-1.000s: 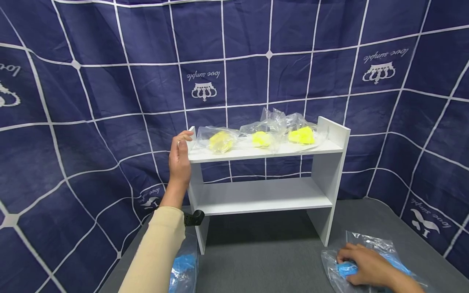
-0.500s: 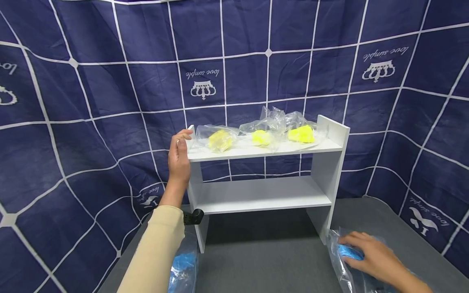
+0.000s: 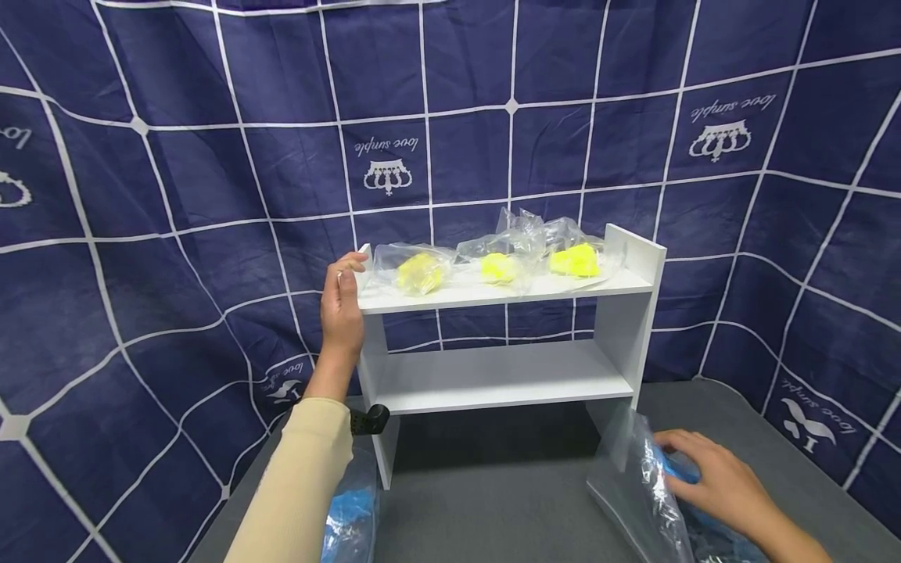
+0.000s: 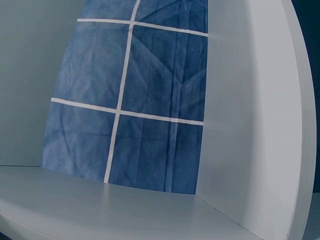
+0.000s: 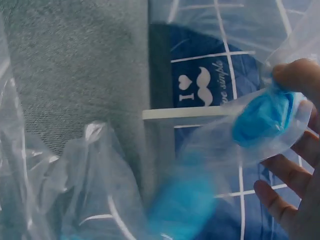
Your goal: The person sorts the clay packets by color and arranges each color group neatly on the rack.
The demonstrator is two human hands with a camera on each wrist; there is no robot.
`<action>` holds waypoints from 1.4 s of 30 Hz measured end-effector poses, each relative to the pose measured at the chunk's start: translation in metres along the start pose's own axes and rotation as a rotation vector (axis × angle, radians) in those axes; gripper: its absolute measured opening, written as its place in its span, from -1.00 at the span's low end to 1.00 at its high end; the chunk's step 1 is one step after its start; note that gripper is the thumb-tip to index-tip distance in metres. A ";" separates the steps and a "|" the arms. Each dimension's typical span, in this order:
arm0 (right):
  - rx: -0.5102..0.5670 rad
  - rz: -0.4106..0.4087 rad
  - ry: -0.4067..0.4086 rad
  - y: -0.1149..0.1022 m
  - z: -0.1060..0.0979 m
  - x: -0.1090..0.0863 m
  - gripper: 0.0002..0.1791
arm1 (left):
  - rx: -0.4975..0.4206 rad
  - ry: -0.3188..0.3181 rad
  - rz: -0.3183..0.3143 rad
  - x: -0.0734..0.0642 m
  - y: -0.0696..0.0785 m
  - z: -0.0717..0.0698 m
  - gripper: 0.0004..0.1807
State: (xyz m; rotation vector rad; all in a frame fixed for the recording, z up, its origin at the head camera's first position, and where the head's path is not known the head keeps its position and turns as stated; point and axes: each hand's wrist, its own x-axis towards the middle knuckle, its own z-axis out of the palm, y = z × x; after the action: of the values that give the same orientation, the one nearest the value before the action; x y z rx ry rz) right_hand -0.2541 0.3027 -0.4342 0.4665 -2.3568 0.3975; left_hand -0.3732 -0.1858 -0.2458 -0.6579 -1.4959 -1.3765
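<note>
My left hand (image 3: pixel 342 313) grips the upper left side panel of a white two-tier shelf (image 3: pixel 507 375), fingers bent over its edge. That hand is out of the left wrist view, which shows the shelf's inner panels. Low at the right, my right hand (image 3: pixel 725 478) holds a clear plastic bag (image 3: pixel 637 477) with a bright blue lump inside. In the right wrist view, thumb and fingers pinch the bag around the blue lump (image 5: pixel 262 119); a second, blurred blue lump (image 5: pixel 182 202) shows below. What the lumps are, I cannot tell.
Clear bags with yellow lumps (image 3: pixel 422 274) line the top tier. Another clear bag with blue contents (image 3: pixel 349 508) lies on the grey surface (image 3: pixel 507 500) at the left, partly behind my sleeve. A navy checked curtain (image 3: pixel 281 156) stands behind and to the right.
My right hand has lifted the blue-filled bag from the grey surface and shifted it slightly up and right; its plastic now hangs leftward. The left hand stays at the shelf.
</note>
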 end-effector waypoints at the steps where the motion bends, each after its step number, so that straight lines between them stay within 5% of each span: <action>1: 0.013 0.010 0.006 -0.001 -0.001 0.001 -0.44 | -0.003 -0.001 0.002 0.000 0.000 0.000 -0.71; 11: 0.149 0.014 0.024 -0.014 -0.013 0.022 -0.45 | 0.005 -0.012 0.029 -0.001 -0.002 -0.002 -0.66; 20: 0.127 -0.025 0.010 -0.036 -0.025 0.049 -0.09 | -0.008 -0.007 0.029 -0.002 -0.003 -0.002 -0.67; 32: 0.068 -0.082 0.140 -0.056 -0.030 0.083 -0.23 | -0.026 -0.004 0.039 -0.001 -0.001 -0.001 -0.71; 42: 0.106 -0.058 0.218 -0.070 -0.013 0.114 -0.43 | -0.021 -0.003 0.045 -0.001 -0.002 -0.001 -0.67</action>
State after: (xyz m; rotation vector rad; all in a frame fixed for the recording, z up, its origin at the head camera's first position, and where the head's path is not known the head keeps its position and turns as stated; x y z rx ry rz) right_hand -0.2960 0.2210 -0.3362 0.5130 -2.1143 0.5205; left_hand -0.3741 -0.1870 -0.2481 -0.7023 -1.4623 -1.3593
